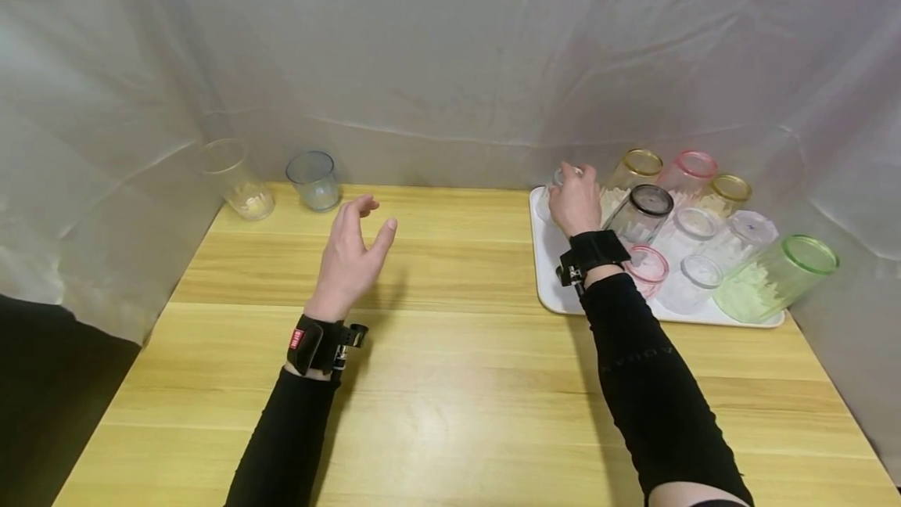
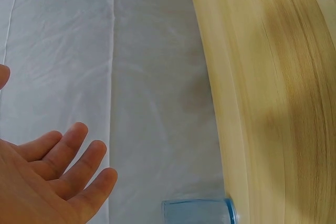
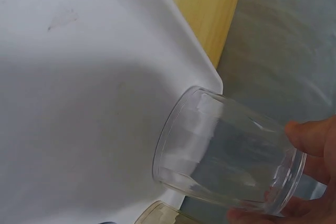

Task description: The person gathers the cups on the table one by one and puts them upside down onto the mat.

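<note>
In the head view my right hand [image 1: 576, 202] is over the back left corner of the white tray [image 1: 552, 288]. Its fingers and thumb grip a clear glass [image 3: 231, 150] near the base, and the glass is upside down, mouth toward the tray. Whether its rim touches the tray I cannot tell. My left hand [image 1: 349, 260] hovers over the wooden table with fingers loosely spread and nothing in them. Beyond it stands a bluish glass [image 1: 314, 182], mouth up, also partly seen as a blue glass [image 2: 197, 212] at the bottom of the left wrist view.
A tall clear glass [image 1: 239, 182] stands mouth up at the back left. Upturned glasses crowd the tray's right: a dark glass [image 1: 639, 213], a green glass [image 1: 767, 284], a pink glass [image 1: 645, 268] and several others. Grey cloth [image 1: 450, 61] hangs behind the table [image 1: 436, 382].
</note>
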{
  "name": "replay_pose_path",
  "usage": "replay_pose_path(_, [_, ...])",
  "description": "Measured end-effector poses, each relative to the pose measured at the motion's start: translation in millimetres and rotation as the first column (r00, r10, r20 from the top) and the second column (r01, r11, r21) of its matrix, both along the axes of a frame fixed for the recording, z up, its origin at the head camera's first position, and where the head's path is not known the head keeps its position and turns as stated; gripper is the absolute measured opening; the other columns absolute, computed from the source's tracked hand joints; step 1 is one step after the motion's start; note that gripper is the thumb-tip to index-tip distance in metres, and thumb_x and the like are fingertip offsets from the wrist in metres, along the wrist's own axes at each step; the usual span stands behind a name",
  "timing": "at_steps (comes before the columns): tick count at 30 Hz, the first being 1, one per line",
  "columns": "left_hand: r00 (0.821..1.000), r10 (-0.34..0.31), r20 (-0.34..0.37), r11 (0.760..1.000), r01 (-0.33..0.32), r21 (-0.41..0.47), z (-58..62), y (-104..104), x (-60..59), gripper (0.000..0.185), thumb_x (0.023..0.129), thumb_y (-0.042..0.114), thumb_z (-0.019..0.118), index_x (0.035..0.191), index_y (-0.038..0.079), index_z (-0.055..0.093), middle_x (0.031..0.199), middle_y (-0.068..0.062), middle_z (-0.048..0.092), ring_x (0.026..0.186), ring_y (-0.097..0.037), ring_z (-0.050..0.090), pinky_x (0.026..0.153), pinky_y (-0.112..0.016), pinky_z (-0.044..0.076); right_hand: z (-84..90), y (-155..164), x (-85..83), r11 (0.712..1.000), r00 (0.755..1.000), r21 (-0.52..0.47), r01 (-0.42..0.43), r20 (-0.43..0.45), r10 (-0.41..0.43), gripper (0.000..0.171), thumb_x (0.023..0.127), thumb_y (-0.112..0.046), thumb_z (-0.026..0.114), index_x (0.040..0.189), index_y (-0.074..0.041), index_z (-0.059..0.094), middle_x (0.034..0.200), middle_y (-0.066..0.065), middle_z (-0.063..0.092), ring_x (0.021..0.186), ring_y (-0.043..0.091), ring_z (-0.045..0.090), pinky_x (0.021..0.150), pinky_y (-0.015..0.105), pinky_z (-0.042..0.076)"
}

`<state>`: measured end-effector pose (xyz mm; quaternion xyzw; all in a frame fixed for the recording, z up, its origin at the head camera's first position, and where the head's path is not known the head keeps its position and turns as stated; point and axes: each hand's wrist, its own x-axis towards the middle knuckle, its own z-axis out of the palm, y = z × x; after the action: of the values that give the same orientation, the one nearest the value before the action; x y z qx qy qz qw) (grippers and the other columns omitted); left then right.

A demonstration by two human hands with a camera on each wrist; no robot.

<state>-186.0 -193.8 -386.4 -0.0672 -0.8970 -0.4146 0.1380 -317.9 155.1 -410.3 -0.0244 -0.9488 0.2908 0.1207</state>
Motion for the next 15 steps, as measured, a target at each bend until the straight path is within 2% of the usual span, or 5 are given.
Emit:
replay_pose_path(6, [1.000, 0.006, -0.011, 1.000, -0.006, 0.005, 0.4, -0.7, -0.6, 0.063, 0.106, 0.044, 0.054, 0.151, 0.001, 0.041, 0.148, -0.018, 0.048, 0.138, -0.035, 0.044, 0.114, -0.055, 0.040, 2.0, 2.0, 1.5, 1.000, 1.000, -0.001, -0.006, 0.028, 0.006, 0.050, 0.104, -0.010, 0.056, 0.152, 0.002, 0.047, 0.156, 0.035, 0.033, 0.127, 0.063, 0.046, 0.107, 0.065, 0.043])
replay_pose_path(10, [1.000, 0.010, -0.016, 1.000, -0.009, 0.013, -0.3, -3.1, -1.6, 0.063, 0.106, 0.044, 0.054, 0.151, 0.001, 0.041, 0.148, -0.019, 0.048, 0.138, -0.035, 0.044, 0.113, -0.056, 0.040, 5.7, 1.6, 4.0, 1.000, 0.999, -0.015, -0.006, 0.039, 0.006, 0.053, 0.105, -0.013, 0.056, 0.155, 0.001, 0.044, 0.160, 0.033, 0.028, 0.135, 0.060, 0.040, 0.111, 0.064, 0.040])
replay_pose_path(15, [1.000, 0.029, -0.009, 0.999, -0.028, 0.026, -2.3, -8.5, -2.4, 0.063, 0.106, 0.044, 0.054, 0.151, 0.002, 0.040, 0.149, -0.019, 0.047, 0.139, -0.036, 0.042, 0.113, -0.057, 0.040, 12.3, -1.9, 9.6, 1.000, 1.000, -0.022, -0.004, -0.019, 0.004, 0.054, 0.105, -0.015, 0.054, 0.156, -0.001, 0.043, 0.163, 0.029, 0.026, 0.145, 0.053, 0.034, 0.116, 0.062, 0.036])
